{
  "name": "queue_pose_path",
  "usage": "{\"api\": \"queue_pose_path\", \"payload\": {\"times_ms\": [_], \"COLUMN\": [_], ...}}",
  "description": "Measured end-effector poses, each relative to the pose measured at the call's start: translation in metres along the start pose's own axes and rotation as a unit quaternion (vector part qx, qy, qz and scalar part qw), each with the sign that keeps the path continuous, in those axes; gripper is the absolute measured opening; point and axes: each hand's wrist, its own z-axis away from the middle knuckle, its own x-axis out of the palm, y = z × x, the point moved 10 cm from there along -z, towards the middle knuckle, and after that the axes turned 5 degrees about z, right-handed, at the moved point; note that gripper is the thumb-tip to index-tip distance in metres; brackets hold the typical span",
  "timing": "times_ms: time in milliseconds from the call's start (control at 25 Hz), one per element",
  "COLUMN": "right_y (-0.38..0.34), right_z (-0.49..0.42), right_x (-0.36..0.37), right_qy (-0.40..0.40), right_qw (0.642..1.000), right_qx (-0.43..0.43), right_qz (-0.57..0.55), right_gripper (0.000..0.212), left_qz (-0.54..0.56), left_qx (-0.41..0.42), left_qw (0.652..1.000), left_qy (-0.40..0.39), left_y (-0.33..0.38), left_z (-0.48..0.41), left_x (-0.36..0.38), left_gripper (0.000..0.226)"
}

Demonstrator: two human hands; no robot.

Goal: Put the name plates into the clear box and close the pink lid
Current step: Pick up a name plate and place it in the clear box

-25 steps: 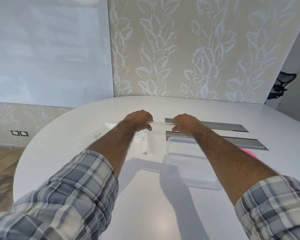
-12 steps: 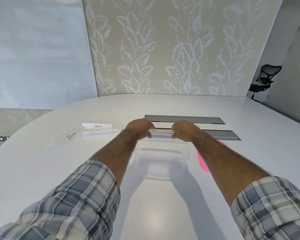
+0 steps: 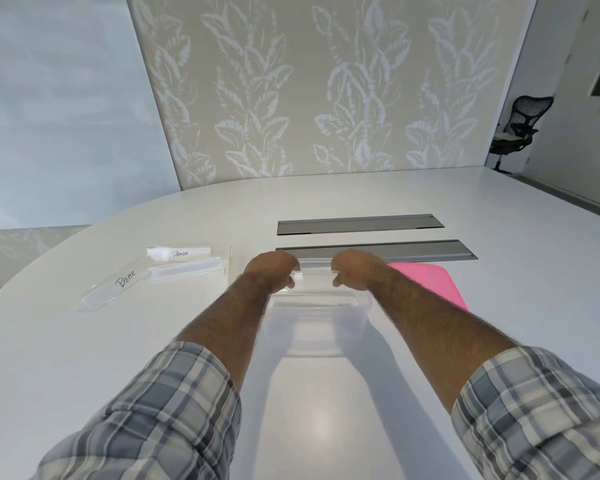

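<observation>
Left hand (image 3: 272, 271), right hand (image 3: 355, 270), fingers clamped on clear name plate (image 3: 315, 269), over transparent box (image 3: 312, 341), flat pink lid (image 3: 426, 278)

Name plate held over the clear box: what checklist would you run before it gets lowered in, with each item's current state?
1. Grip: left hand and right hand each hold one end of the held name plate: ok.
2. Plate level, parallel to the far rim of the clear box: ok.
3. Box open: pink lid lies on the table to its right: ok.
4. Box inside free of obstructions: cannot tell, walls are transparent.
5. Plate short enough to fit: cannot tell.
6. All plates boxed: not ok; Bear plate and Panda plate lie on the table at left.
</observation>
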Motion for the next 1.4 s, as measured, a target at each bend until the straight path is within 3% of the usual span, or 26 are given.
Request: {"api": "queue_pose_path", "payload": {"times_ms": [1400], "right_y": [-0.019], "right_z": [-0.032], "right_x": [0.054], "right_qy": [-0.079], "right_qw": [0.991], "right_qx": [-0.046], "right_qz": [0.102], "right_gripper": [0.034], "left_qz": [-0.083], "left_qx": [0.000], "left_qw": [0.993], "left_qy": [-0.084], "left_y": [-0.001], "left_z": [-0.027], "left_x": [0.053], "left_gripper": [0.041]}}
